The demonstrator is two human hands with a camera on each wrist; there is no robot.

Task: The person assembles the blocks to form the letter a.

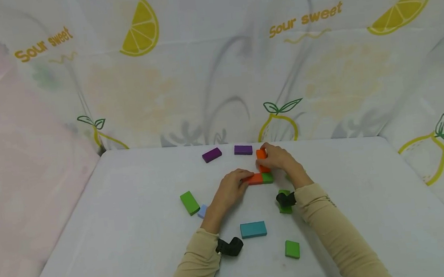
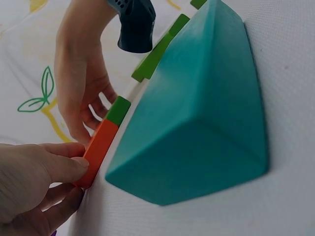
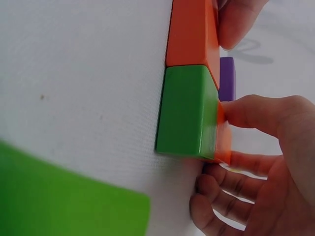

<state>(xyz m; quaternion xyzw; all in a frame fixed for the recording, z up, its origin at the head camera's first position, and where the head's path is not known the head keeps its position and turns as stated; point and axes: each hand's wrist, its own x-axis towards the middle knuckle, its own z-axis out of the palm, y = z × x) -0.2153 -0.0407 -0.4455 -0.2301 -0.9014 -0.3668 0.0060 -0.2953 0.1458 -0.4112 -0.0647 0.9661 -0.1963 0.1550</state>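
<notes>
In the head view, an orange block (image 1: 255, 179) lies end to end with a small green block (image 1: 267, 178), forming a short row. My left hand (image 1: 231, 190) pinches the orange block at its left end, thumb and fingers on either side. Behind the green block, my right hand (image 1: 279, 159) grips a second orange block (image 1: 264, 168) between thumb and fingers. The near end of that block comes right up to the back of the green block (image 3: 182, 110), as the right wrist view shows. The right fingers partly cover it.
Two purple blocks (image 1: 243, 150) lie at the table's far edge. A teal block (image 1: 253, 229) sits in front of the row. Green blocks lie left (image 1: 190, 203), near front (image 1: 292, 249) and under the right wrist (image 1: 286, 210). A light blue block (image 1: 202, 211) is partly behind the left wrist.
</notes>
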